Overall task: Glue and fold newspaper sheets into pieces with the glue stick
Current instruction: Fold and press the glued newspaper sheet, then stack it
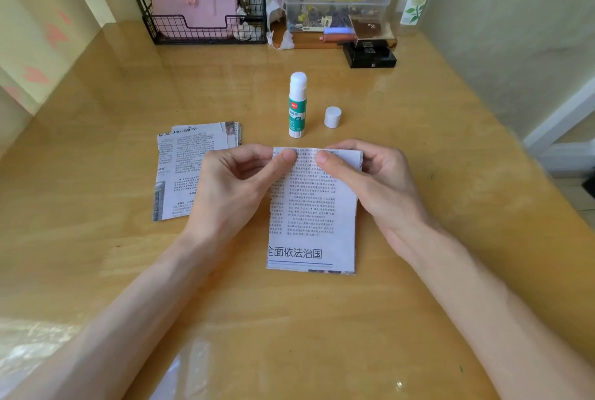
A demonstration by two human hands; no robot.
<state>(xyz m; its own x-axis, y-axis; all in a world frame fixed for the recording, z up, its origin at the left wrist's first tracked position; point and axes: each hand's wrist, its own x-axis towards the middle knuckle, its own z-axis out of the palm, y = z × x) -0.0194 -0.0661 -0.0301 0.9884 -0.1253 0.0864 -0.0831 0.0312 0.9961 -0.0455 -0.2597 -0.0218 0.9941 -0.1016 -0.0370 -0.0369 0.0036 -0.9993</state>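
A folded newspaper piece (310, 222) lies on the wooden table in front of me, printed side up. My left hand (236, 180) pinches its far left corner between thumb and fingers. My right hand (367, 179) pinches the far edge near the right corner, thumb on top. Just beyond the piece stands the glue stick (297, 105), upright and uncapped, its white glue showing. Its white cap (332, 116) sits on the table to the right of it. A stack of newspaper sheets (182, 171) lies to the left, partly hidden by my left hand.
At the back of the table (450, 206) stand a black wire rack (206, 26) holding a pink item, a clear plastic box (336, 6) on a wooden shelf, and black boxes (370, 53). A wall runs along the right side.
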